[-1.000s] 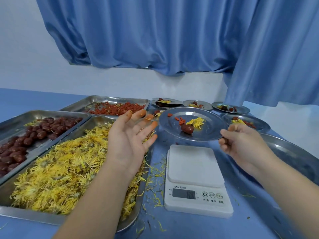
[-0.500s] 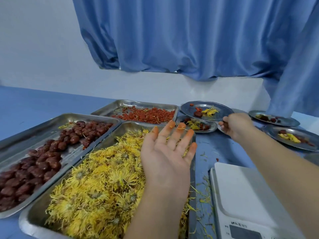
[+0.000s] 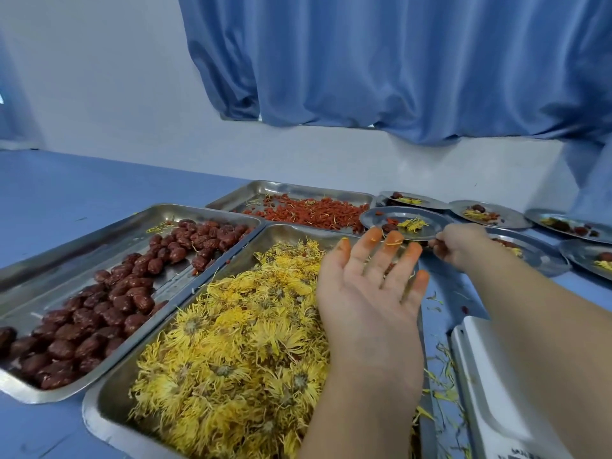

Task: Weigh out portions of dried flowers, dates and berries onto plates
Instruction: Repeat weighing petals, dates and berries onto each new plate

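My right hand (image 3: pixel 458 245) grips the rim of a small steel plate (image 3: pixel 376 216) that carries a date, a few red berries and a tuft of yellow flowers, held just past the flower tray's far corner. My left hand (image 3: pixel 367 293) hovers palm up and empty over the tray of dried yellow flowers (image 3: pixel 231 352), fingers spread, fingertips stained orange. A tray of dates (image 3: pixel 109 293) lies to the left. Behind it stands the tray of red berries (image 3: pixel 311 212). The white scale (image 3: pixel 490 392) sits at the lower right, partly hidden by my right arm.
Several filled steel plates (image 3: pixel 490 215) stand at the back right on the blue table (image 3: pixel 66 183). Loose petals litter the table between the flower tray and the scale. A white wall and blue curtain (image 3: pixel 381 61) close off the far side.
My right hand carried the plate from above the scale back and left to the far corner of the flower tray. The camera turned left. My left hand stayed open, palm up.
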`<state>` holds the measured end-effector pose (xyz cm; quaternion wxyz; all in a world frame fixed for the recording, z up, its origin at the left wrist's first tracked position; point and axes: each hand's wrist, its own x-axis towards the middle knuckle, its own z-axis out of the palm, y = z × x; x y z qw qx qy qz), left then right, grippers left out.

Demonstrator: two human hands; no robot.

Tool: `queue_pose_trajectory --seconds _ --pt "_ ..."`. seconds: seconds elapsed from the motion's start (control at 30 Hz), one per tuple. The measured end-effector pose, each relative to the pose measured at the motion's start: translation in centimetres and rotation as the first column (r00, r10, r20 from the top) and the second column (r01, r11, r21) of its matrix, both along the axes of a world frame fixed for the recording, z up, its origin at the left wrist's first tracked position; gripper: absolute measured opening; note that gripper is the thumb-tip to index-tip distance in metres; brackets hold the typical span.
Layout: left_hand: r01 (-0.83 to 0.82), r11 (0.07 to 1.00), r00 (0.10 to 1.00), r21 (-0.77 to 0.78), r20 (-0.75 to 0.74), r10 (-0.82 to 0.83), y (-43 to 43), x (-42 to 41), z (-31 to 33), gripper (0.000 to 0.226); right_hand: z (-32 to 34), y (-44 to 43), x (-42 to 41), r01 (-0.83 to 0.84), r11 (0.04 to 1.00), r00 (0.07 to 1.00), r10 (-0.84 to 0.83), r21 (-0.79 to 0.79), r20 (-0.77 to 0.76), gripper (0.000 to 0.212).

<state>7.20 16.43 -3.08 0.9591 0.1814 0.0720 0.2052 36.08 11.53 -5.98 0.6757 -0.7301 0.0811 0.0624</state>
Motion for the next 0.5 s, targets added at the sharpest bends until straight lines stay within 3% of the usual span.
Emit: queue_pose_trajectory --seconds 0.23,0.5 --pt "0.011 1.0 1.0 0.002 0.006 -0.011 0.0 0.0 0.0 0.044 -0.4 -0.6 0.1 -0.1 0.995 0.994 0.1 -0.007 -0.046 0.022" --pt "0.0 0.998 1.0 0.061 0.004 0.0 -0.1 0.1 -0.3 0.04 0.8 -1.3 -1.6 -0.093 0.996 0.996 0.093 -0.014 0.008 0.011"
